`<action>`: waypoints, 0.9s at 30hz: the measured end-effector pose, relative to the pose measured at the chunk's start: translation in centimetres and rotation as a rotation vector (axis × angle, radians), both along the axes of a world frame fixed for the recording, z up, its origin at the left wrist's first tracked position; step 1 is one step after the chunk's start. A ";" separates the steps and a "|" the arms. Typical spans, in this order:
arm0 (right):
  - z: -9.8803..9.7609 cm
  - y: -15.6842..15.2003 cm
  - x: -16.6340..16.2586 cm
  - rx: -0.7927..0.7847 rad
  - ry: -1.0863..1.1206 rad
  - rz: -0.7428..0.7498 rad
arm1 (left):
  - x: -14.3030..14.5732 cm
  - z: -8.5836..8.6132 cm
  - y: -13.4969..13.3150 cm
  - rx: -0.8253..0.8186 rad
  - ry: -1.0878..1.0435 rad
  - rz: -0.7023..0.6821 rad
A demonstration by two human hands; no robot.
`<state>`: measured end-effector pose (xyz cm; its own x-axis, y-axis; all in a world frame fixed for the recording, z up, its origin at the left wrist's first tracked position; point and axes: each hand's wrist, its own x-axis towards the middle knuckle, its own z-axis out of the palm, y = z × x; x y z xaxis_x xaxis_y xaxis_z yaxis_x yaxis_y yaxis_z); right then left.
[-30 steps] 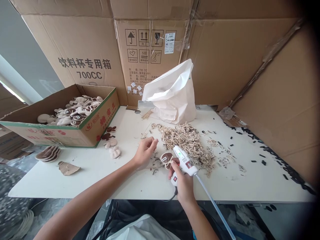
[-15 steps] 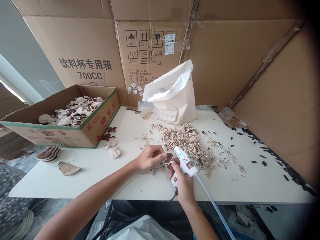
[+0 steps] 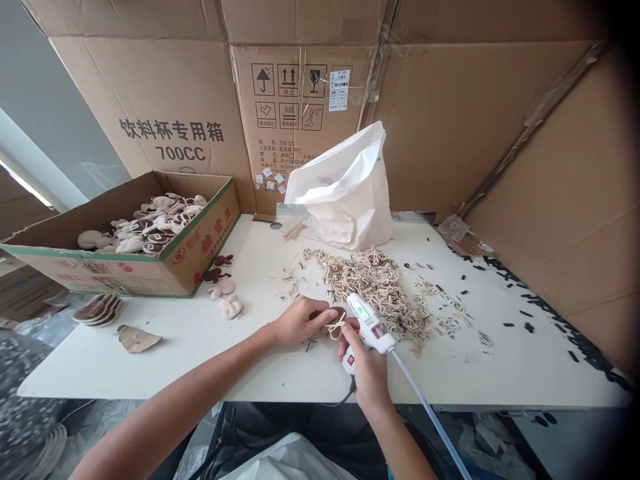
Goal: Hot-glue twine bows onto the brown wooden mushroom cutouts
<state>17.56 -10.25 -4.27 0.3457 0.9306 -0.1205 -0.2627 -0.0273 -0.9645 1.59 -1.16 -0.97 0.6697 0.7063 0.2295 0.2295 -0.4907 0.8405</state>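
My left hand (image 3: 299, 321) is closed, thumb and fingers pinching a small dark brown fabric piece (image 3: 339, 312). A cream cord bow (image 3: 335, 327) lies against that piece, close to the left thumb tip. My right hand (image 3: 371, 377) is wrapped around a white hot glue gun (image 3: 369, 323) with a green light and a glue stick trailing from its rear. Its thumb and fingertip also reach to the bow's right side; whether they grip it I cannot tell. Just behind the gun spreads a heap of cream cord bows (image 3: 370, 277).
At the left stands a carton (image 3: 125, 270) of plush pieces, with more plush pieces (image 3: 230, 307) beside it. A stack of brown-and-white pieces (image 3: 97, 310) and a cardboard scrap (image 3: 137, 339) lie nearer. A white bag (image 3: 350, 200) stands behind the heap; black bits (image 3: 529, 327) are scattered right.
My left thumb and fingers have come closer together on the brown piece, and the bow has shifted slightly. The glue gun stays nearly in place in my right hand.
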 end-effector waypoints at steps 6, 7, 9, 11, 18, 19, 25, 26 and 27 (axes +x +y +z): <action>-0.1 0.1 0.0 0.001 0.000 -0.019 | 0.0 0.0 0.0 0.054 0.022 -0.015; 0.0 0.1 0.0 0.003 0.001 -0.020 | 0.0 0.0 0.0 0.070 0.030 -0.007; 0.1 0.1 0.0 -0.001 -0.002 -0.022 | 0.0 0.0 -0.1 0.097 0.049 -0.002; 0.2 0.0 0.0 -0.002 -0.004 -0.022 | 0.0 0.0 -0.3 0.097 0.052 -0.022; 0.0 0.0 0.0 0.007 -0.011 0.007 | 0.1 -0.3 -0.2 0.075 0.022 -0.019; 0.0 0.0 0.0 0.006 -0.009 0.005 | 0.1 -0.4 -0.1 0.083 0.018 -0.015; 0.6 0.0 -0.1 -0.010 -0.008 -0.008 | -0.1 -0.4 0.0 0.029 0.020 -0.046; 0.6 0.0 -0.1 -0.010 -0.009 -0.008 | -0.1 -0.3 -0.1 0.034 0.024 -0.045; 0.6 0.0 -0.1 -0.010 -0.010 -0.005 | -0.1 -0.3 -0.1 0.044 0.026 -0.042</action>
<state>17.46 -10.25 -3.69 0.3513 0.9277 -0.1265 -0.2528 -0.0360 -0.9668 1.49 -1.22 -1.30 0.7045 0.6672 0.2420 0.2292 -0.5366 0.8121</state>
